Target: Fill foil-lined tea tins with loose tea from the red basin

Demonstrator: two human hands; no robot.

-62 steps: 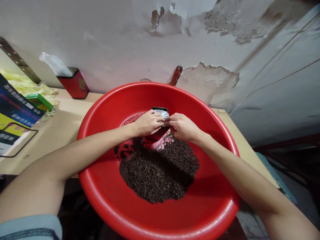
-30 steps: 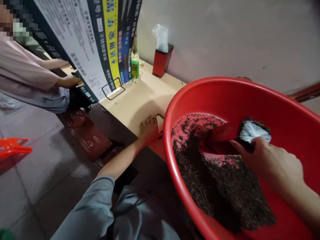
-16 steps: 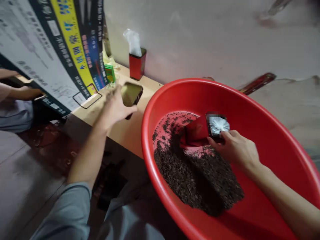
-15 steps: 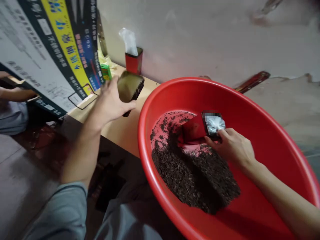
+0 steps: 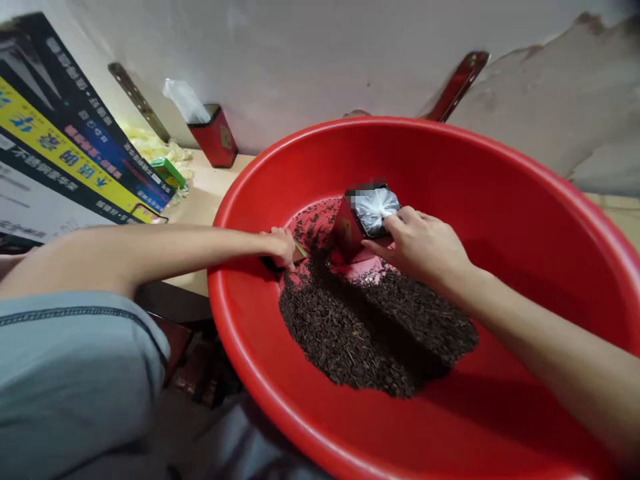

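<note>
A red tin [image 5: 347,230] with a dark rim stands tilted in the big red basin [image 5: 500,180]. Its mouth is filled by a clear plastic bag [image 5: 373,210] gathered at the top. My right hand [image 5: 420,243] is closed on the tin's near rim, fingertips against the bag's gathered neck. Inside the basin's left wall, my left hand [image 5: 283,248] grips a tin lid [image 5: 301,252]; only its golden edge and a dark side show. Dark, dry leaf-like bits, resembling loose tea [image 5: 345,333], lie heaped below both hands.
Another red tin [image 5: 217,137], a clear bag sticking out, stands on the wooden table [image 5: 195,200] by the wall. A green box [image 5: 169,172] and yellowish crumpled wrapping lie left of it. A large printed carton [image 5: 75,133] leans at the far left. Metal brackets rise along the wall.
My left hand has taken the lid from the table and brought it right, into the basin. My right hand stays at the tin, which now sits more upright. The view has swung rightward.
</note>
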